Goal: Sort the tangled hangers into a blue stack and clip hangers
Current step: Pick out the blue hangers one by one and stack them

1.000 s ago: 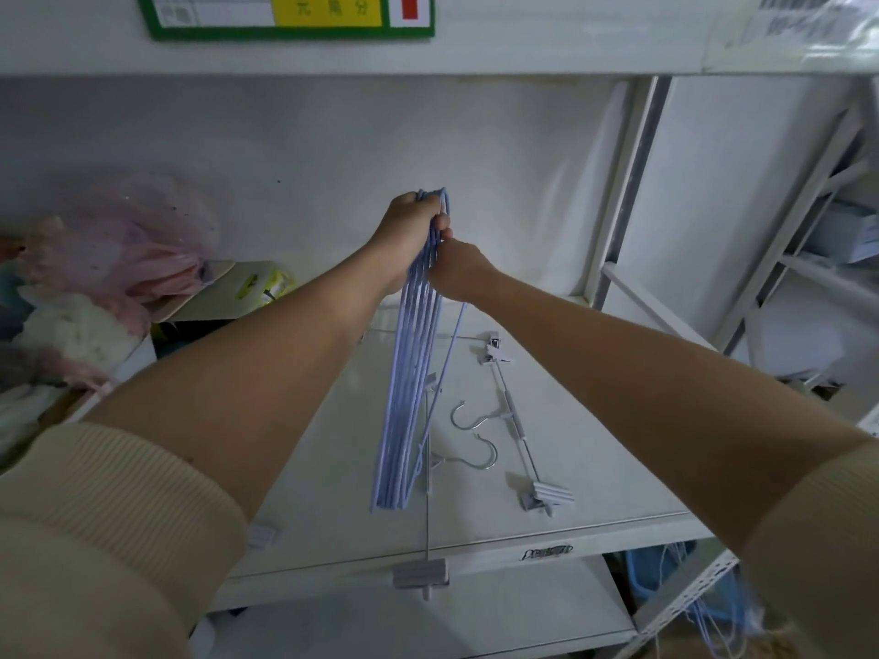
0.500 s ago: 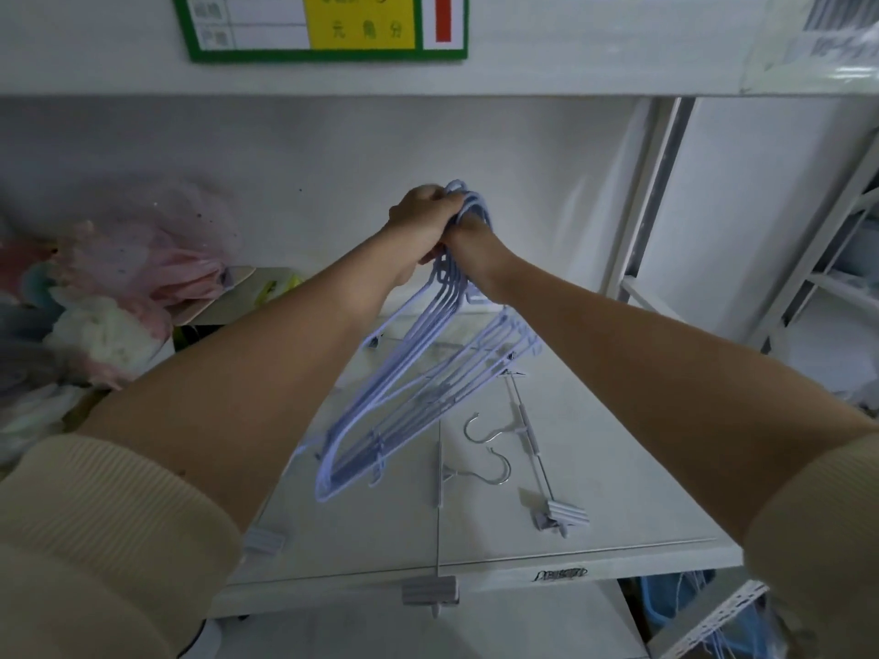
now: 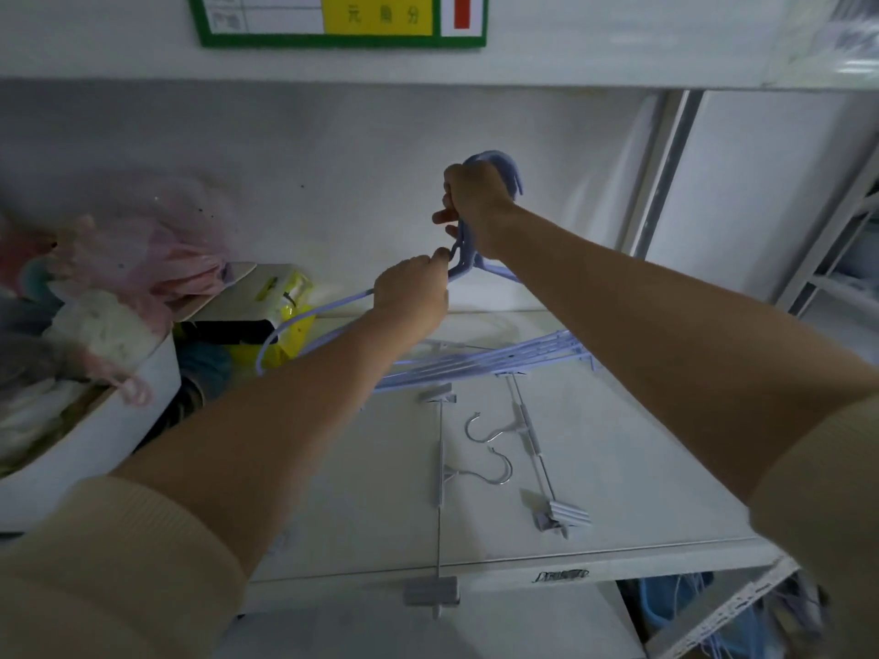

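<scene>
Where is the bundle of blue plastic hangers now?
Head view, centre: blue plastic hangers held above the white shelf, hooks in right hand, left hand gripping below.

The left arm [image 3: 285, 420] hides part of the blue hangers [image 3: 499, 359]. The label [image 3: 342, 19] is cut off at the top (its text is blurred).

Clip hangers [image 3: 494, 463] lie on the shelf [image 3: 642, 468], box [image 3: 95, 449] left.
</scene>
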Demonstrator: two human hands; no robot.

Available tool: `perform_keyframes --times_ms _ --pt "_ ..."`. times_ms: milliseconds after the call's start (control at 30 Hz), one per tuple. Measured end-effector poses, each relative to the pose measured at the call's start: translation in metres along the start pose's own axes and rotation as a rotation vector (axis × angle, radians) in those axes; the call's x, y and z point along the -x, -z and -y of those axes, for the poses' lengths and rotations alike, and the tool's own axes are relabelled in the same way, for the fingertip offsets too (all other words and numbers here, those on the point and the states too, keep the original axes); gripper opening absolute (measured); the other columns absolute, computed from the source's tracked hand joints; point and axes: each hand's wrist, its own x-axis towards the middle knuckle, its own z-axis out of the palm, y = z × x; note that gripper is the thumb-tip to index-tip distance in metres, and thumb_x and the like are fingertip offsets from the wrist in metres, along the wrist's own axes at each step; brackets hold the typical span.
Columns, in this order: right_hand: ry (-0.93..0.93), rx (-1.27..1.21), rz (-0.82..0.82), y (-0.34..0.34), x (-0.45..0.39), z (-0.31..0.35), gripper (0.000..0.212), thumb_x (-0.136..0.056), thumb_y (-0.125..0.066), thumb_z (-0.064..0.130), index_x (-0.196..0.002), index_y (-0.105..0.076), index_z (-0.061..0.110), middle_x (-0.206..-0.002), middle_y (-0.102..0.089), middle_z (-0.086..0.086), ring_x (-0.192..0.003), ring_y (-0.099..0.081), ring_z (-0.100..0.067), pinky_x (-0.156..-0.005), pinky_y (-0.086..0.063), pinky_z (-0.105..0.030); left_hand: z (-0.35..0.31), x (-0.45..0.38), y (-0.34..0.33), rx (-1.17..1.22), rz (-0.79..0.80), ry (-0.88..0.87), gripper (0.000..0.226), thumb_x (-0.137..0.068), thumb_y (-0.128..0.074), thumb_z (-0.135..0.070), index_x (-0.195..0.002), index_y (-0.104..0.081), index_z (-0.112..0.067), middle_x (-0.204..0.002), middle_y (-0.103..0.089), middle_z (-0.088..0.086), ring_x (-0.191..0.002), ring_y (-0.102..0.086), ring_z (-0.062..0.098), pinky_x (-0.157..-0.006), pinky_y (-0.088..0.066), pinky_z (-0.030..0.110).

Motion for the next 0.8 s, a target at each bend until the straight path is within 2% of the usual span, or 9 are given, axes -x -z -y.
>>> perform_keyframes --times_ms 133,233,333,400,433,467,533,633,800 --pt "-0.063 -0.004 0.046 0.004 0.002 0.005 0.031 -0.096 -0.039 0.014 -0.067 -0.047 0.014 -0.053 -0.053 0.002 -0.053 -0.054 -0.011 -0.058 -0.044 -0.025 0.000 -0.004 0.002 -0.045 0.000 0.021 0.026 -0.096 -0.042 -0.012 -0.119 -0.054 -0.010 -0.089 -0.058 0.014 -0.082 -0.056 0.033 -0.066 -0.038 0.035" --pt "0.039 0.129 0.181 0.015 0.006 -0.004 0.025 -0.095 -0.046 0.023 -0.073 -0.050 0.012 -0.067 -0.050 -0.002 -0.063 -0.047 -0.016 -0.067 -0.043 -0.029 0.011 -0.013 0.007 -0.045 0.062 -0.012 0.024 -0.095 -0.043 -0.017 -0.113 -0.059 -0.013 -0.098 -0.065 0.012 -0.088 -0.061 0.033 -0.074 -0.046 0.036" --pt "0.064 0.524 0.384 0.029 0.010 -0.029 0.025 -0.090 -0.056 0.031 -0.086 -0.056 0.007 -0.076 -0.056 -0.010 -0.069 -0.047 -0.021 -0.072 -0.043 -0.031 0.021 -0.020 0.017 0.070 0.190 0.049 0.018 -0.088 -0.046 -0.021 -0.098 -0.061 -0.019 -0.100 -0.071 0.004 -0.091 -0.065 0.028 -0.086 -0.052 0.037" --pt "0.094 0.915 0.409 0.038 0.008 -0.049 0.028 -0.084 -0.062 0.029 -0.094 -0.062 0.002 -0.084 -0.062 -0.010 -0.078 -0.057 -0.023 -0.081 -0.049 -0.036 0.023 -0.022 0.024 0.180 0.291 0.103 0.017 -0.089 -0.040 -0.026 -0.085 -0.057 -0.023 -0.094 -0.074 -0.002 -0.083 -0.070 0.020 -0.086 -0.053 0.036" --pt "0.127 1.038 0.374 0.041 0.008 -0.056 0.024 -0.085 -0.060 0.026 -0.092 -0.061 0.002 -0.083 -0.063 -0.010 -0.080 -0.059 -0.025 -0.078 -0.049 -0.036 0.023 -0.023 0.026 0.223 0.324 0.108 0.018 -0.090 -0.038 -0.027 -0.083 -0.055 -0.023 -0.090 -0.074 -0.004 -0.077 -0.071 0.018 -0.081 -0.052 0.032" --pt "0.159 1.087 0.337 0.043 0.009 -0.061 0.021 -0.089 -0.055 0.024 -0.084 -0.058 0.004 -0.076 -0.061 -0.009 -0.076 -0.059 -0.025 -0.072 -0.046 -0.034 0.021 -0.024 0.025 0.246 0.346 0.112 0.019 -0.092 -0.037 -0.027 -0.085 -0.054 -0.022 -0.087 -0.073 -0.003 -0.074 -0.072 0.017 -0.077 -0.050 0.031" --pt "0.196 1.101 0.309 0.046 0.013 -0.066 0.032 -0.096 -0.045 0.026 -0.069 -0.049 0.008 -0.062 -0.058 -0.006 -0.067 -0.057 -0.023 -0.061 -0.040 -0.026 0.016 -0.021 0.024 0.268 0.375 0.106 0.019 -0.093 -0.036 -0.024 -0.092 -0.054 -0.017 -0.086 -0.071 -0.001 -0.073 -0.071 0.018 -0.075 -0.047 0.031" --pt "0.171 1.050 0.340 0.049 0.015 -0.068 0.040 -0.100 -0.039 0.029 -0.064 -0.045 0.012 -0.065 -0.063 -0.009 -0.061 -0.058 -0.022 -0.057 -0.039 -0.022 0.015 -0.018 0.016 0.222 0.376 0.097 0.022 -0.092 -0.037 -0.022 -0.099 -0.056 -0.014 -0.094 -0.071 0.004 -0.082 -0.070 0.023 -0.082 -0.050 0.035" --pt "0.204 1.024 0.307 0.050 0.018 -0.075 0.048 -0.102 -0.034 0.024 -0.056 -0.029 0.013 -0.056 -0.030 -0.005 -0.052 -0.028 -0.016 -0.058 -0.028 -0.029 0.011 -0.021 0.008 -0.002 0.226 0.038 0.028 -0.096 -0.036 -0.021 -0.118 -0.050 -0.013 -0.120 -0.058 0.015 -0.102 -0.054 0.035 -0.087 -0.042 0.041"
